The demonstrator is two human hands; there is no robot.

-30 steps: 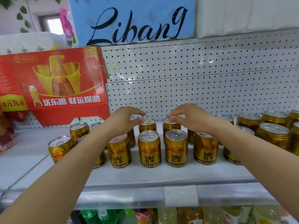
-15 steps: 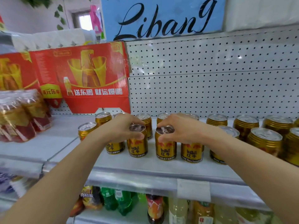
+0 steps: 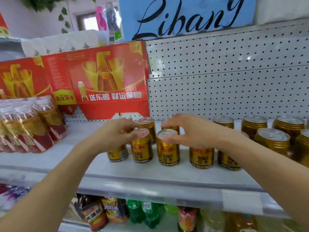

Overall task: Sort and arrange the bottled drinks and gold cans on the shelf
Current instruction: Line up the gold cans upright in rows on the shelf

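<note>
Gold Red Bull cans stand in rows on the white shelf [image 3: 142, 174]. My left hand [image 3: 117, 133] reaches in from the lower left with its fingers curled over the top of the front left gold can [image 3: 117, 154], its thumb against the neighbouring can [image 3: 142, 144]. From the right comes my right hand [image 3: 190, 131]; its thumb and fingers pinch the rim of the front middle gold can [image 3: 168, 151]. Its palm hides the top of another can [image 3: 201, 157]. Rear-row cans [image 3: 147, 124] stand just behind my fingers.
More gold cans [image 3: 271, 137] fill the shelf's right side. A red carton [image 3: 107, 81] leans on the pegboard [image 3: 217, 84] at the back left. Shrink-wrapped bottled drinks [image 3: 25, 126] stand far left. Green and orange bottles [image 3: 142, 213] line the shelf below.
My view has swung left and closer, bringing the wrapped bottles into sight. Both hands dropped from the rear cans onto the front ones, and the cans between them now stand closer together.
</note>
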